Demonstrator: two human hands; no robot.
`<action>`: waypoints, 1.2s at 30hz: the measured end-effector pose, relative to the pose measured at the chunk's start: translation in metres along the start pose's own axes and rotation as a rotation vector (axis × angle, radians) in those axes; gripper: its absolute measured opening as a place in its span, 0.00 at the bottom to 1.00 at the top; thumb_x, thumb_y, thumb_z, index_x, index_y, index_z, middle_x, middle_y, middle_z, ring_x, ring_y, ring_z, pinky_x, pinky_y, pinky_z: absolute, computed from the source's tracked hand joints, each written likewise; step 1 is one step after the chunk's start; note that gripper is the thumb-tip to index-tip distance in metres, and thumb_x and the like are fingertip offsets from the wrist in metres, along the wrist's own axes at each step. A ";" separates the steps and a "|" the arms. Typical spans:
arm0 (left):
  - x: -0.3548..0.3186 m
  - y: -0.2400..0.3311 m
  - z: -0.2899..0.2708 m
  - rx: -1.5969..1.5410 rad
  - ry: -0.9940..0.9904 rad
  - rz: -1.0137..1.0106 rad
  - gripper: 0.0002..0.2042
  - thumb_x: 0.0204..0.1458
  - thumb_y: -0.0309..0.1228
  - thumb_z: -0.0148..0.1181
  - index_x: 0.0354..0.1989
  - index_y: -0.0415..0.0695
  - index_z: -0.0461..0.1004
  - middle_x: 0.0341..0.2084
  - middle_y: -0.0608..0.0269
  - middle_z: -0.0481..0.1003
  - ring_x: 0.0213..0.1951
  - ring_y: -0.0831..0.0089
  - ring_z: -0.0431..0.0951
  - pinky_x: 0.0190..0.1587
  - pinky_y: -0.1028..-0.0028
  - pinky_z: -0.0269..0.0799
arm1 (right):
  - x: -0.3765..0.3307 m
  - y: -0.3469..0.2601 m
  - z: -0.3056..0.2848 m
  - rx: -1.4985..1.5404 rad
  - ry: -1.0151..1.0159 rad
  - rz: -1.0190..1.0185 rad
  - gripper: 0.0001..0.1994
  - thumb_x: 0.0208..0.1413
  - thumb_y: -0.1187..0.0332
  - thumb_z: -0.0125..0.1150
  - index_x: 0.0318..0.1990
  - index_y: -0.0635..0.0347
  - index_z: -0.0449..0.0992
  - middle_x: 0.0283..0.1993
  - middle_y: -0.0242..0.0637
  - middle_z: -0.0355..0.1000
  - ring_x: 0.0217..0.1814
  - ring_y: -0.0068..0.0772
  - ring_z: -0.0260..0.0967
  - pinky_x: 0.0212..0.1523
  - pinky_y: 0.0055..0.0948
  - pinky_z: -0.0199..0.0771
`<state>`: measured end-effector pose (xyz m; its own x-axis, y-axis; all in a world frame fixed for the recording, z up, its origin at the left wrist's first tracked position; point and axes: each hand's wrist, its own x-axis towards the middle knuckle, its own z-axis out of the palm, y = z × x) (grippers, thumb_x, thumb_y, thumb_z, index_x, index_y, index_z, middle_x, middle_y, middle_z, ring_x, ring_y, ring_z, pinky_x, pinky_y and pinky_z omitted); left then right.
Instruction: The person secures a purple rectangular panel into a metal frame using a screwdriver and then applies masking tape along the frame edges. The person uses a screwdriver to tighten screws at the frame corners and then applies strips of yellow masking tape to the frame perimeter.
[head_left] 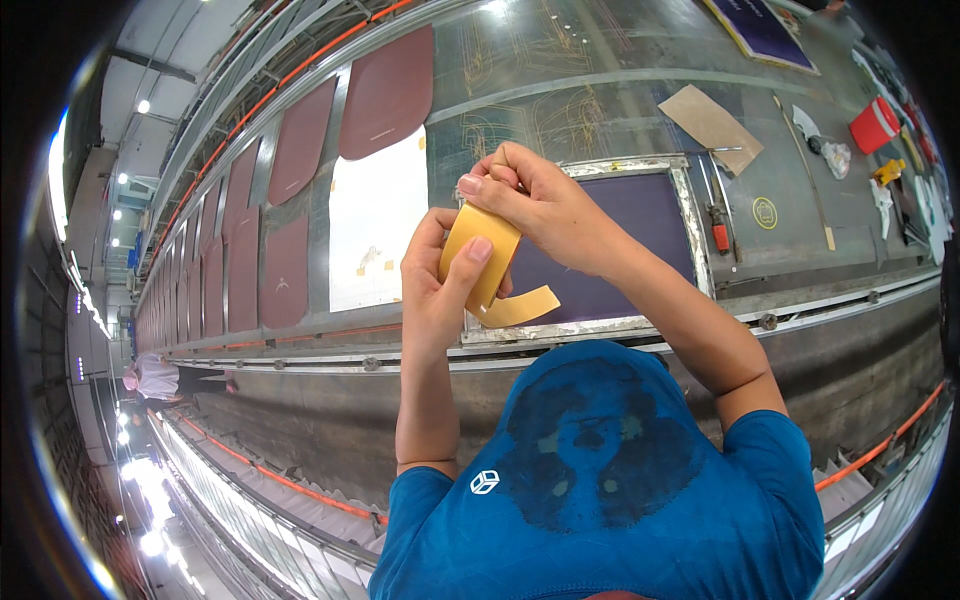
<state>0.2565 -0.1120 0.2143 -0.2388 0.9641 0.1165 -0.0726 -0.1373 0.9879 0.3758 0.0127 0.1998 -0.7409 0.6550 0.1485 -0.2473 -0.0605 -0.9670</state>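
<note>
My left hand point(437, 285) grips a roll of yellow tape point(481, 238), its thumb pressed on the tape's face. A loose strip of the tape point(527, 309) curls away below the roll, toward the right. At the roll's upper edge, my right hand point(535, 205) is closed in a pinch, thumb against bent fingers; what lies between them is hidden. Both hands are above a screen frame point(697, 218) with a whitish, paint-stained rim and a dark purple mesh point(640, 225). To its left lies a white sheet point(375, 220) with small yellowish tape patches.
Maroon panels point(390, 95) line the long table to the left. On the right lie a brown board point(712, 128), a red-handled tool point(719, 232), a thin stick point(806, 175) and a red container point(874, 125). A metal rail point(800, 315) edges the table near me.
</note>
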 end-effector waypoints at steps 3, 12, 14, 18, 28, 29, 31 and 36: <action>0.000 0.001 0.001 0.019 0.001 0.011 0.12 0.63 0.33 0.56 0.45 0.36 0.65 0.26 0.58 0.76 0.22 0.77 0.77 0.24 0.81 0.72 | -0.001 0.002 0.002 0.009 0.015 -0.037 0.19 0.64 0.52 0.60 0.30 0.53 0.61 0.32 0.29 0.63 0.33 0.17 0.60 0.33 0.20 0.66; 0.010 0.001 0.005 -0.013 -0.051 0.007 0.11 0.63 0.31 0.58 0.45 0.37 0.66 0.26 0.58 0.77 0.25 0.76 0.79 0.28 0.79 0.74 | 0.000 -0.007 -0.010 0.055 0.000 0.029 0.16 0.64 0.60 0.62 0.31 0.52 0.61 0.41 0.30 0.67 0.41 0.16 0.63 0.42 0.19 0.66; 0.010 -0.002 -0.001 -0.010 -0.049 -0.005 0.12 0.62 0.32 0.58 0.46 0.37 0.66 0.28 0.58 0.77 0.27 0.77 0.79 0.29 0.78 0.75 | 0.003 -0.005 -0.007 0.075 0.033 -0.002 0.15 0.63 0.59 0.62 0.34 0.54 0.62 0.40 0.30 0.67 0.41 0.18 0.64 0.41 0.20 0.68; -0.018 -0.041 0.008 0.112 0.038 -0.061 0.17 0.58 0.36 0.63 0.48 0.37 0.70 0.37 0.60 0.74 0.37 0.74 0.77 0.37 0.72 0.76 | -0.037 0.016 -0.004 -0.030 0.182 -0.012 0.11 0.63 0.64 0.60 0.45 0.59 0.69 0.42 0.33 0.68 0.49 0.25 0.67 0.52 0.28 0.68; 0.014 -0.035 -0.008 0.204 0.038 0.240 0.30 0.66 0.60 0.38 0.52 0.41 0.64 0.48 0.55 0.70 0.52 0.68 0.72 0.52 0.68 0.68 | 0.016 0.035 -0.015 0.525 0.084 0.210 0.29 0.70 0.52 0.49 0.72 0.54 0.52 0.59 0.46 0.69 0.58 0.40 0.71 0.60 0.39 0.72; 0.015 -0.032 -0.010 0.173 0.029 0.205 0.30 0.66 0.60 0.37 0.52 0.41 0.63 0.48 0.57 0.69 0.52 0.70 0.70 0.52 0.68 0.67 | 0.007 0.061 -0.015 0.571 0.080 0.245 0.31 0.70 0.50 0.48 0.73 0.53 0.49 0.60 0.48 0.68 0.59 0.41 0.71 0.61 0.40 0.71; 0.025 -0.015 -0.020 0.114 -0.014 0.153 0.31 0.67 0.61 0.34 0.53 0.41 0.62 0.50 0.59 0.67 0.53 0.72 0.68 0.54 0.69 0.66 | -0.020 0.118 -0.025 0.658 0.080 0.286 0.35 0.70 0.45 0.44 0.76 0.52 0.45 0.62 0.50 0.68 0.62 0.43 0.70 0.62 0.41 0.70; 0.053 -0.031 -0.093 0.185 0.238 0.112 0.28 0.67 0.58 0.41 0.53 0.40 0.62 0.41 0.60 0.71 0.41 0.73 0.74 0.44 0.70 0.72 | -0.080 0.058 0.016 0.436 -0.414 0.093 0.38 0.70 0.46 0.42 0.77 0.52 0.34 0.59 0.61 0.70 0.60 0.50 0.71 0.61 0.47 0.73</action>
<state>0.1557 -0.0777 0.1804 -0.4568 0.8619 0.2202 0.1390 -0.1753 0.9746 0.4103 -0.0553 0.1352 -0.9315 0.2898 0.2200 -0.3378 -0.4640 -0.8189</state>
